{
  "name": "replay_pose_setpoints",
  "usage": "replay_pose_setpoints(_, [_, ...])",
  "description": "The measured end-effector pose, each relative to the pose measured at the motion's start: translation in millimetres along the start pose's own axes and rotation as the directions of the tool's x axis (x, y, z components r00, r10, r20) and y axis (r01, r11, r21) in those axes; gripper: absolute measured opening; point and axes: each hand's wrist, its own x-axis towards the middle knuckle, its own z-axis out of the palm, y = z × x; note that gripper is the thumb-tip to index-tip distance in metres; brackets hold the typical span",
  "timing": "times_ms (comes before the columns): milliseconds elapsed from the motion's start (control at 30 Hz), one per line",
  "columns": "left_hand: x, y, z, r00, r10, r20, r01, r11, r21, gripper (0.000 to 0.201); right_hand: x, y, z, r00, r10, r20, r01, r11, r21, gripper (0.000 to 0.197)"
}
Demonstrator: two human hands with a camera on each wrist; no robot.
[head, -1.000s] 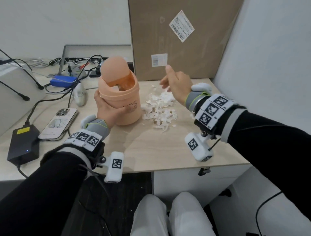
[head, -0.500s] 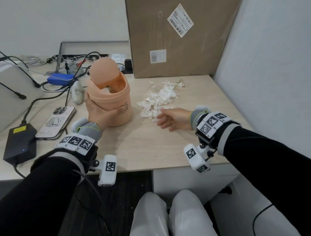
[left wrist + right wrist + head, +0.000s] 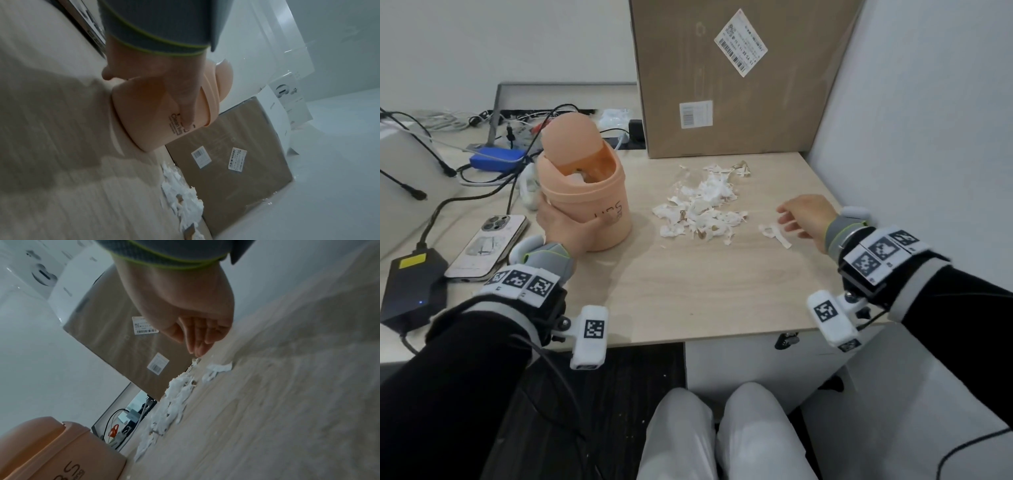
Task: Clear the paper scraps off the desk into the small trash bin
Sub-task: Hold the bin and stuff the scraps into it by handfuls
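A small peach trash bin (image 3: 589, 209) (image 3: 156, 116) (image 3: 51, 451) stands on the left of the desk with its swing lid tipped open; white scraps show inside. My left hand (image 3: 566, 224) (image 3: 172, 91) grips its side, thumb across the front. A pile of white paper scraps (image 3: 702, 209) (image 3: 183, 199) (image 3: 174, 399) lies in the middle of the desk. A separate strip of paper (image 3: 775, 234) (image 3: 220, 368) lies to its right. My right hand (image 3: 803, 216) (image 3: 197, 331) hovers just right of that strip, fingers straight and loose, holding nothing.
A big cardboard box (image 3: 739, 75) stands against the back wall behind the scraps. A phone (image 3: 488, 245), a black power brick (image 3: 412, 284), a blue box (image 3: 496, 161) and many cables lie left of the bin. A white wall (image 3: 928, 120) closes off the right side.
My right hand came down from above the pile, then moved right across the desk to beside the loose strip. The bin and left hand stayed put.
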Motion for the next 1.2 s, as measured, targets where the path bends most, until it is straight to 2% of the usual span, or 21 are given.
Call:
replay_pose_setpoints(67, [-7.2, 5.5, -0.7, 0.997, -0.067, -0.042, 0.073, 0.988, 0.135, 0.12, -1.4, 10.2, -9.4, 0.995, 0.093, 0.039, -0.089, 0.991, -0.102, 0.019])
replay_pose_setpoints(133, [-17.6, 11.6, -3.8, 0.985, -0.158, -0.074, 0.173, 0.939, 0.298, 0.12, -3.3, 18.4, -13.6, 0.984, 0.156, 0.09, -0.137, 0.973, -0.187, 0.016])
replay_pose_setpoints(200, [-22.9, 14.9, -8.4, 0.967, -0.25, -0.049, 0.25, 0.892, 0.378, 0.115, -3.3, 23.8, -12.8, 0.978, 0.181, 0.107, -0.152, 0.96, -0.234, 0.018])
replay_pose_setpoints(233, [-23.1, 15.2, -10.0, 0.956, -0.292, 0.011, 0.268, 0.893, 0.361, 0.101, -2.7, 25.3, -11.3, 0.975, 0.187, 0.117, -0.154, 0.958, -0.244, 0.021])
replay_pose_setpoints(333, [-37.8, 20.8, -7.5, 0.888, -0.357, 0.29, 0.268, 0.914, 0.303, 0.013, -2.1, 24.7, -2.6, 0.968, 0.192, 0.163, -0.155, 0.964, -0.215, 0.021])
replay_pose_setpoints(367, [-43.3, 22.1, -1.3, 0.867, -0.35, 0.356, 0.248, 0.921, 0.299, 0.008, -1.2, 22.9, 1.5, 0.966, 0.189, 0.174, -0.154, 0.968, -0.196, 0.02])
replay_pose_setpoints(433, [-52.6, 25.8, 19.0, 0.842, -0.308, 0.442, 0.199, 0.94, 0.276, 0.008, -0.1, 16.9, 10.4, 0.962, 0.192, 0.196, -0.163, 0.975, -0.152, 0.015])
replay_pose_setpoints(500, [-56.9, 30.5, 41.1, 0.842, -0.272, 0.467, 0.183, 0.956, 0.228, 0.011, 5.6, 10.5, 20.5, 0.955, 0.189, 0.228, -0.171, 0.98, -0.098, 0.014])
replay_pose_setpoints(567, [-55.6, 30.9, 61.0, 0.83, -0.282, 0.482, 0.234, 0.959, 0.159, 0.011, 9.4, 4.8, 30.9, 0.947, 0.177, 0.27, -0.173, 0.984, -0.039, 0.018])
replay_pose_setpoints(700, [-51.9, 41.4, 97.2, 0.813, -0.291, 0.504, 0.317, 0.948, 0.035, 0.004, 19.2, -7.8, 50.9, 0.926, 0.135, 0.352, -0.163, 0.985, 0.051, 0.011])
replay_pose_setpoints(800, [-48.1, 49.3, 114.1, 0.798, -0.27, 0.538, 0.302, 0.953, 0.031, 0.021, 20.6, -16.8, 57.2, 0.908, 0.101, 0.408, -0.137, 0.989, 0.061, 0.012])
replay_pose_setpoints(867, [-41.4, 53.8, 117.1, 0.83, -0.235, 0.505, 0.203, 0.972, 0.119, 0.028, 22.5, -23.3, 51.6, 0.919, 0.067, 0.389, -0.072, 0.997, -0.001, 0.013])
replay_pose_setpoints(933, [-29.6, 58.2, 116.1, 0.909, -0.124, 0.398, 0.019, 0.966, 0.257, 0.03, 35.0, -26.8, 40.0, 0.968, -0.023, 0.248, 0.053, 0.992, -0.116, 0.014])
replay_pose_setpoints(1000, [-18.2, 61.9, 117.8, 0.936, -0.06, 0.348, -0.057, 0.947, 0.316, 0.018, 50.7, -26.4, 27.5, 0.99, -0.108, 0.093, 0.127, 0.965, -0.231, 0.023])
replay_pose_setpoints(1033, [-10.6, 61.1, 121.9, 0.936, -0.069, 0.346, -0.057, 0.938, 0.342, 0.031, 59.8, -26.6, 23.8, 0.992, -0.112, 0.059, 0.124, 0.953, -0.276, 0.03])
replay_pose_setpoints(1100, [-1.0, 63.5, 131.3, 0.925, -0.11, 0.363, -0.046, 0.917, 0.395, 0.056, 74.2, -28.2, 18.5, 0.993, -0.068, 0.101, 0.097, 0.943, -0.318, 0.041])
replay_pose_setpoints(1200, [11.1, 66.4, 143.7, 0.894, -0.18, 0.409, -0.002, 0.914, 0.406, 0.062, 91.1, -34.6, 16.5, 0.974, -0.043, 0.225, 0.127, 0.919, -0.374, 0.055])
